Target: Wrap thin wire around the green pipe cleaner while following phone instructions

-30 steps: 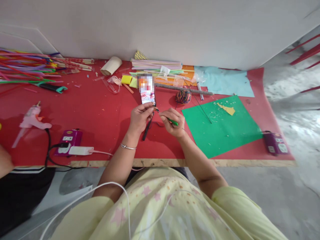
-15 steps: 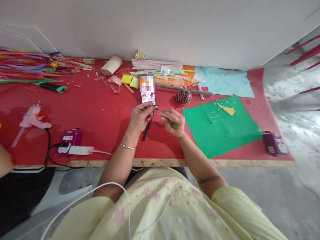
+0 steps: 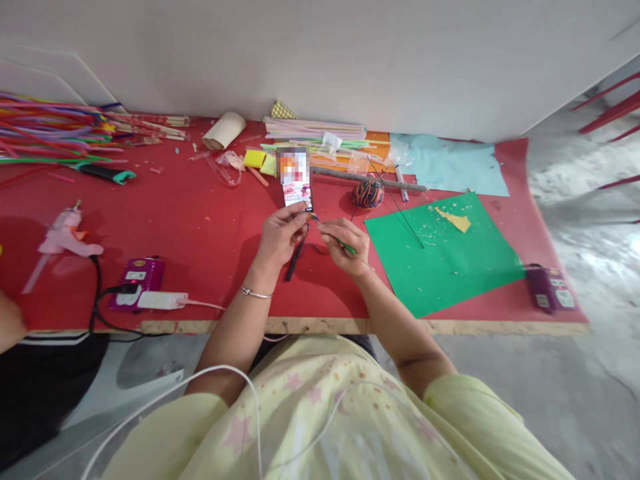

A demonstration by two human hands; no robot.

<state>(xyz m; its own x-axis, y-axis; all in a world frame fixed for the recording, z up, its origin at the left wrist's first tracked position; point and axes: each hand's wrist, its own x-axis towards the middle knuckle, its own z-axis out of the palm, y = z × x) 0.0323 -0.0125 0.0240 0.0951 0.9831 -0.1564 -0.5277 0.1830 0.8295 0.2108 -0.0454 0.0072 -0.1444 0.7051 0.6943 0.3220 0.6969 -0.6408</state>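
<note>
Between the thumb and finger of my left hand is a small bit of multicoloured yarn. My right hand is closed around a green-handled crochet hook, its tip close to that yarn; whether the tip is inside a loop is too small to tell. Just beyond my left hand, a lit phone lies on the table, its upper screen blurred. A dark multicoloured yarn ball sits beyond my right hand. Below the fingers lies a black stick-like thing, partly hidden by my left hand.
On the red tabletop are a pink glue gun, purple power sockets, a green sheet with scraps, a cardboard tube and bundled pipe cleaners. Another person's arm shows at the left edge.
Both hands stay almost in place, still holding the yarn and the crochet hook. The other person's arm at the left edge has shifted slightly outward.
</note>
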